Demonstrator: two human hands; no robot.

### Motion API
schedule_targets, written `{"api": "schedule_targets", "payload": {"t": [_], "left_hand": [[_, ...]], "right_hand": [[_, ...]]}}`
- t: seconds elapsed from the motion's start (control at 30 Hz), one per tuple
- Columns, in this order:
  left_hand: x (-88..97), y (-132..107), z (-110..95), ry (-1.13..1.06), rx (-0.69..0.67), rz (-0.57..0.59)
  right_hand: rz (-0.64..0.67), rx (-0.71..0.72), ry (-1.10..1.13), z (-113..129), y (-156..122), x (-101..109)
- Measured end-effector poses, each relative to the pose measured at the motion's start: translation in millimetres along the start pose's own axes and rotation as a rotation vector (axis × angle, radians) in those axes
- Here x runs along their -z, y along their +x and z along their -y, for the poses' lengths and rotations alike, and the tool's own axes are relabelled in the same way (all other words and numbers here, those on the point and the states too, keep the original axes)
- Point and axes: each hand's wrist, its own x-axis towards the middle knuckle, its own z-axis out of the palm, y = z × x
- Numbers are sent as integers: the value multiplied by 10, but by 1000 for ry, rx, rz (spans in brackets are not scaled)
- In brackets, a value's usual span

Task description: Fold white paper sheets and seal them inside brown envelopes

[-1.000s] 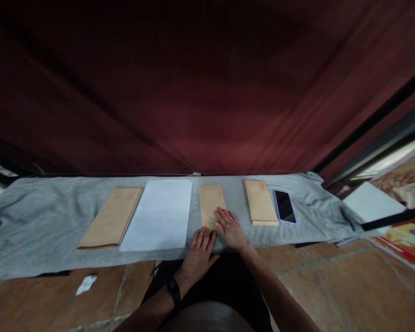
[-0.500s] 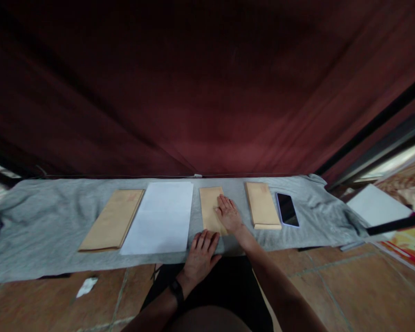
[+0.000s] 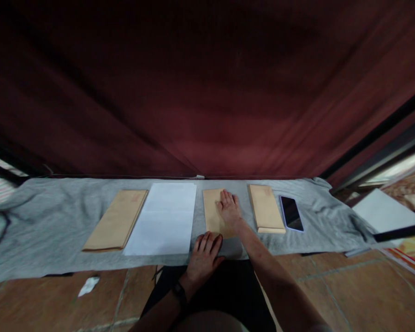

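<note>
A brown paper envelope (image 3: pixel 211 210) lies on the grey cloth in front of me. My right hand (image 3: pixel 229 210) rests flat on its right side, fingers stretched toward the far edge. At the envelope's near edge lies my left hand (image 3: pixel 204 256), fingers extended and palm down, a dark band on its wrist. Left of the envelope are white paper sheets (image 3: pixel 162 219), and beyond them a stack of brown envelopes (image 3: pixel 115 221). To the right sits another stack of brown envelopes (image 3: pixel 267 210), thicker at its near end.
A phone (image 3: pixel 292 213) lies right of the envelope stacks on the grey cloth (image 3: pixel 48 226). Behind the bench hangs a dark red curtain (image 3: pixel 207 115). A white scrap (image 3: pixel 89 286) is on the tiled floor; a white board (image 3: pixel 385 210) stands at the far right.
My right hand has slid slightly toward the envelope's far edge. The whole view has shifted a little; the left hand stays at the near edge.
</note>
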Motion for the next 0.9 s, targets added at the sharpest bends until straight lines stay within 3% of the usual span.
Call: {"api": "schedule_targets", "payload": {"t": [0.37,0.5,0.67,0.9], "left_hand": [[-79,-27,14,91,-56,-51],[-87,-37,15,109,-65,-47],[-58,-38,17,94,-70,-51],[-55,-36,24,80,-64,-30]], "right_hand": [[174,156,8,353,38,8],[179,177,-3,382,90,25],[139,105,-18,378,150,-31],[-5,-99,-24,386,161,-169]]}}
